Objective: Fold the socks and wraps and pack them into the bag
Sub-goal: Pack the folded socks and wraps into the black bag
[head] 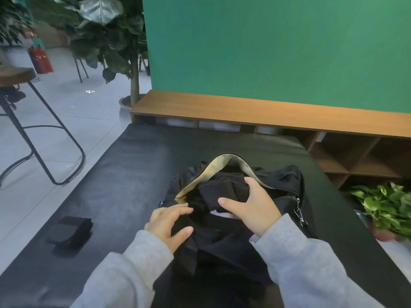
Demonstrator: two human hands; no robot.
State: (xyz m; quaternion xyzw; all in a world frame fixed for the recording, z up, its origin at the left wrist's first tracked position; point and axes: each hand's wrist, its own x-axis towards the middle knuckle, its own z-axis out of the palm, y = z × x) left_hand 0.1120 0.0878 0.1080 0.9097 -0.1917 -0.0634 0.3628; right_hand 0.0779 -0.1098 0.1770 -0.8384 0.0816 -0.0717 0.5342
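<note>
One folded wrap (70, 232) sits alone at the left of the black mat (124, 174), well apart from your hands. Your left hand (168, 225) has the near lip of the bag (278, 181) pinched, thumb under and fingers over, mouth gaping with pale lining showing. Your right hand (253, 207) grips a second folded black piece (222, 192), thumb and fingers curled round it, right in the bag's mouth. Far right, a leafy plant (384, 205) sits on the floor.
</note>
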